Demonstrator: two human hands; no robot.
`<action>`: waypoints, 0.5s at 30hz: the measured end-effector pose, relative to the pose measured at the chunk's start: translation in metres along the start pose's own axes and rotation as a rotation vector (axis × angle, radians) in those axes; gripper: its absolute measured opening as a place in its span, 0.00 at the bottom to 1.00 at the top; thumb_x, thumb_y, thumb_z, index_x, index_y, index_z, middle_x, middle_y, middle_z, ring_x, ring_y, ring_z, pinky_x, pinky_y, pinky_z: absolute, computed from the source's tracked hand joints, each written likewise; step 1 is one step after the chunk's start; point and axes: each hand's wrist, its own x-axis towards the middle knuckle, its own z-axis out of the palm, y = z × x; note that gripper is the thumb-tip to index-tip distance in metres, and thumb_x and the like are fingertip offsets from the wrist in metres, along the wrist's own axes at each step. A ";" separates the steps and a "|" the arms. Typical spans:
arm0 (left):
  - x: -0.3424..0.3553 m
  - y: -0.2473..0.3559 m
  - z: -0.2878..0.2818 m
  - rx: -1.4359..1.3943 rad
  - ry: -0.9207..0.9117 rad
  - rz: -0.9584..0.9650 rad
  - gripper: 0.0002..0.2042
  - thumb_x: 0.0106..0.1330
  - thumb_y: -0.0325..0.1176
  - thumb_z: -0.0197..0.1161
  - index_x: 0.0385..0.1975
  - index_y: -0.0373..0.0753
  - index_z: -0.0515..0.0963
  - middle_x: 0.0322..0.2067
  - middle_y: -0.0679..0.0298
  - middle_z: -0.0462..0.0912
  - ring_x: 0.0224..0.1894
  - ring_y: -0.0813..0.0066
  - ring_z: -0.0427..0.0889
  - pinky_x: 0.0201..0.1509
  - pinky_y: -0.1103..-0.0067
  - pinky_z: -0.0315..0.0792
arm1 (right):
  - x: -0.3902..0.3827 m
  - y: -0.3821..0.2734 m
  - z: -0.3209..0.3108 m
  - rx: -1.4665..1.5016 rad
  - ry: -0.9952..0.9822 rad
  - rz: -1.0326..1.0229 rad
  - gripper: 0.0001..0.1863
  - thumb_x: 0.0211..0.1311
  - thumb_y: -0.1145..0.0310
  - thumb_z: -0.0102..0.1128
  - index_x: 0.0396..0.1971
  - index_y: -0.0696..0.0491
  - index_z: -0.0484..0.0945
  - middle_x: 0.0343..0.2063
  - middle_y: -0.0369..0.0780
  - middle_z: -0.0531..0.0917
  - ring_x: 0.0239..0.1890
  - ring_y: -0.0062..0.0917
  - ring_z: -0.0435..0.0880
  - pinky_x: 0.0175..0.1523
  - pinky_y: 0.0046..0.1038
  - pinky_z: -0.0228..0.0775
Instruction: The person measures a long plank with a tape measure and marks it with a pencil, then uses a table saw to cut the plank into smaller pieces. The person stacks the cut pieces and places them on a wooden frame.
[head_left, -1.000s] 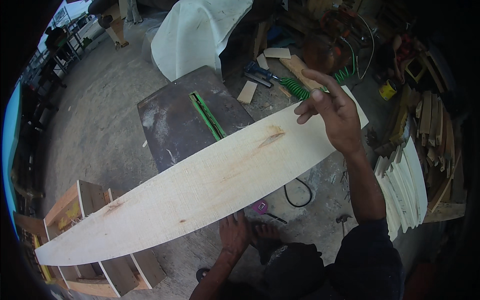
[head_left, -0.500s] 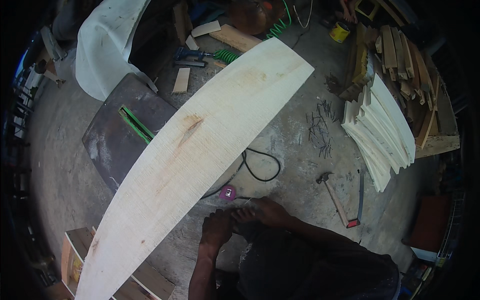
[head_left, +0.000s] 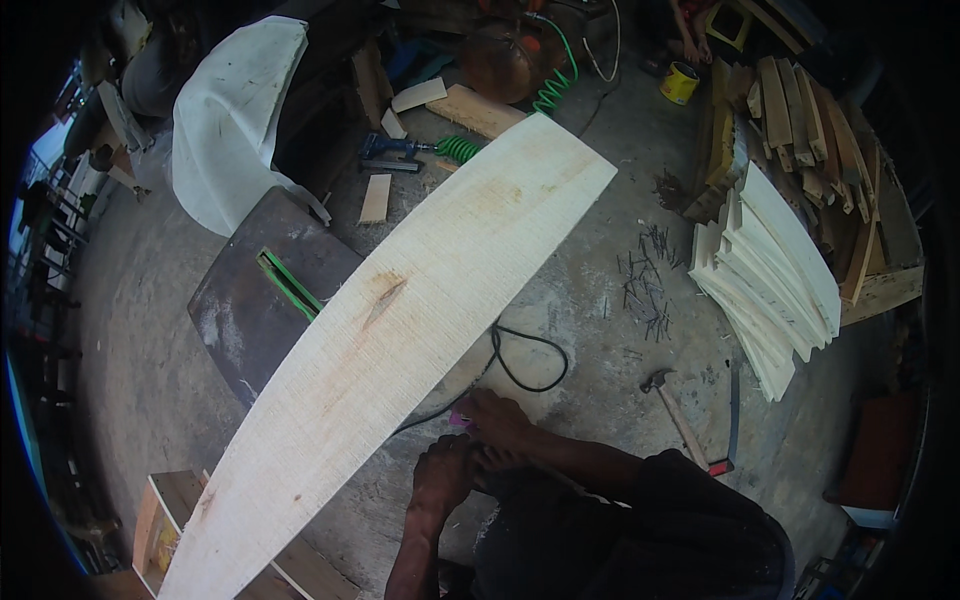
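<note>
My right hand (head_left: 497, 418) reaches over a purple tape measure (head_left: 459, 419) on the concrete floor. Its fingers close around the tape measure and cover most of it. Just left of it, my left hand (head_left: 446, 470) is closed with its knuckles up, beside my bare foot (head_left: 497, 458); whatever it may hold is hidden. A long pale wooden board (head_left: 390, 345) with curved edges slants across the view in front of both hands, touching neither. Behind the tape measure, a black cable (head_left: 530, 362) loops out from under the board.
A dark panel with a green-edged slot (head_left: 230, 320) lies beyond the board. Right of me are a hammer (head_left: 682, 420), scattered nails (head_left: 648, 280) and stacked curved boards (head_left: 770, 280). Farther off lie a blue nail gun (head_left: 390, 150), a yellow tin (head_left: 680, 83) and another person's hand (head_left: 697, 48).
My right hand has moved forward and left onto the tape measure, which was uncovered before. My left hand stays beside my foot. The whole view has shifted slightly downward.
</note>
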 end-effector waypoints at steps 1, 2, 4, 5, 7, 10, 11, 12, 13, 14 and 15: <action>0.002 0.004 -0.002 -0.002 -0.022 0.011 0.17 0.72 0.39 0.61 0.56 0.37 0.78 0.50 0.45 0.82 0.55 0.45 0.81 0.57 0.56 0.76 | -0.001 0.001 0.000 0.036 -0.033 0.034 0.26 0.55 0.66 0.69 0.56 0.44 0.78 0.48 0.46 0.76 0.53 0.42 0.79 0.48 0.44 0.80; 0.002 0.007 0.000 -0.025 0.019 -0.014 0.19 0.72 0.39 0.61 0.58 0.37 0.76 0.51 0.44 0.81 0.54 0.44 0.81 0.57 0.56 0.76 | -0.002 0.003 -0.001 0.075 -0.062 0.072 0.26 0.54 0.66 0.69 0.55 0.44 0.77 0.48 0.46 0.76 0.53 0.43 0.79 0.48 0.44 0.80; 0.001 0.008 0.008 -0.074 0.081 -0.018 0.21 0.71 0.38 0.60 0.61 0.36 0.73 0.53 0.43 0.79 0.54 0.42 0.81 0.58 0.56 0.76 | -0.007 0.008 0.006 0.183 0.002 0.177 0.27 0.51 0.64 0.72 0.53 0.45 0.76 0.46 0.45 0.76 0.51 0.44 0.80 0.48 0.45 0.79; 0.000 0.005 0.014 -0.159 0.184 -0.069 0.22 0.72 0.38 0.60 0.63 0.35 0.72 0.54 0.42 0.78 0.55 0.43 0.80 0.59 0.56 0.76 | -0.012 -0.005 -0.005 0.293 0.039 0.240 0.28 0.50 0.64 0.73 0.54 0.46 0.75 0.47 0.45 0.78 0.50 0.44 0.82 0.49 0.45 0.78; 0.002 0.004 0.036 -0.340 0.377 -0.180 0.25 0.74 0.40 0.59 0.65 0.33 0.69 0.56 0.40 0.75 0.56 0.44 0.79 0.60 0.58 0.75 | -0.030 -0.012 -0.029 0.544 -0.040 0.432 0.30 0.52 0.63 0.73 0.57 0.47 0.74 0.53 0.46 0.79 0.55 0.42 0.82 0.54 0.41 0.77; 0.011 0.016 0.050 -1.176 0.132 -0.425 0.31 0.78 0.56 0.48 0.65 0.33 0.70 0.58 0.45 0.75 0.54 0.53 0.79 0.56 0.59 0.75 | -0.074 -0.016 -0.062 0.883 -0.195 0.363 0.34 0.58 0.63 0.73 0.64 0.52 0.71 0.58 0.45 0.79 0.58 0.35 0.81 0.58 0.38 0.75; 0.009 0.023 0.046 -1.497 -0.002 -0.544 0.33 0.79 0.59 0.46 0.65 0.34 0.70 0.57 0.47 0.76 0.54 0.55 0.79 0.55 0.60 0.75 | -0.087 -0.017 -0.059 0.923 -0.137 0.293 0.35 0.58 0.62 0.73 0.66 0.52 0.70 0.59 0.45 0.78 0.59 0.35 0.80 0.60 0.38 0.74; 0.005 0.027 0.038 -1.505 -0.347 -0.437 0.36 0.79 0.64 0.39 0.66 0.35 0.69 0.55 0.51 0.79 0.53 0.59 0.80 0.52 0.63 0.75 | -0.101 -0.020 -0.055 0.957 -0.068 0.232 0.37 0.59 0.62 0.73 0.68 0.51 0.69 0.59 0.44 0.78 0.60 0.34 0.80 0.61 0.38 0.73; 0.004 0.027 0.039 -1.429 -0.378 -0.397 0.35 0.79 0.63 0.39 0.66 0.35 0.69 0.54 0.52 0.79 0.52 0.60 0.80 0.52 0.64 0.75 | -0.108 -0.026 -0.052 0.991 -0.006 0.152 0.38 0.60 0.62 0.73 0.69 0.51 0.68 0.60 0.44 0.78 0.61 0.34 0.79 0.62 0.37 0.73; 0.005 0.029 0.040 -1.356 -0.405 -0.356 0.34 0.80 0.62 0.38 0.66 0.36 0.68 0.53 0.53 0.80 0.52 0.61 0.80 0.51 0.65 0.75 | -0.115 -0.026 -0.055 0.956 -0.053 0.193 0.38 0.63 0.60 0.71 0.71 0.53 0.67 0.62 0.45 0.76 0.63 0.35 0.77 0.66 0.37 0.70; 0.005 0.029 0.040 -1.285 -0.418 -0.315 0.33 0.80 0.61 0.38 0.66 0.36 0.68 0.52 0.53 0.80 0.52 0.62 0.80 0.51 0.66 0.75 | -0.118 -0.025 -0.056 0.941 -0.069 0.233 0.37 0.63 0.58 0.71 0.70 0.53 0.67 0.63 0.45 0.76 0.64 0.35 0.77 0.67 0.36 0.70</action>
